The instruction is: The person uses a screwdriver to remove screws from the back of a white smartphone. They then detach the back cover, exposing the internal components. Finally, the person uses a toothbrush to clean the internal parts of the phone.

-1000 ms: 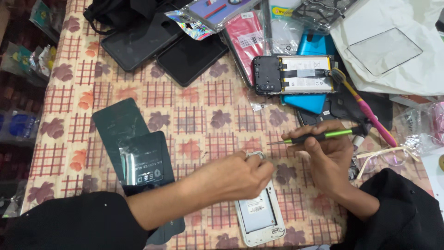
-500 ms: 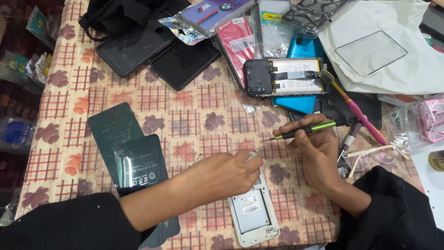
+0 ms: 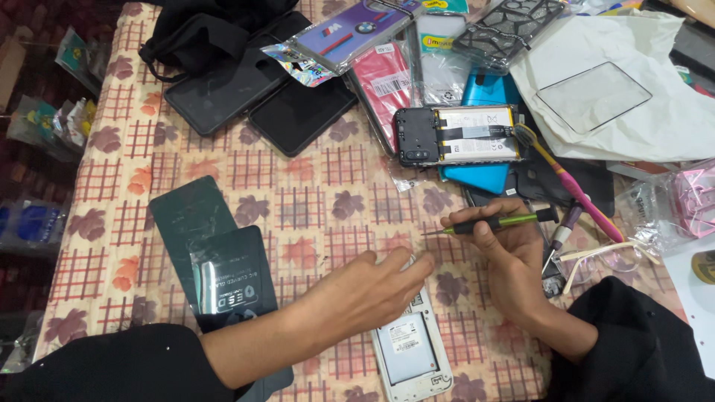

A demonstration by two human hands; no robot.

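Near the lower edge of the patterned tablecloth (image 3: 298,201) lies a white phone (image 3: 412,350) with its back cover off, battery still seated. Over its top end, the left hand (image 3: 365,294) rests flat with fingers loosely spread. Just right of the phone, the right hand (image 3: 506,257) pinches a green screwdriver (image 3: 495,221), tip aimed left; judging by this, disassembly looks barely begun
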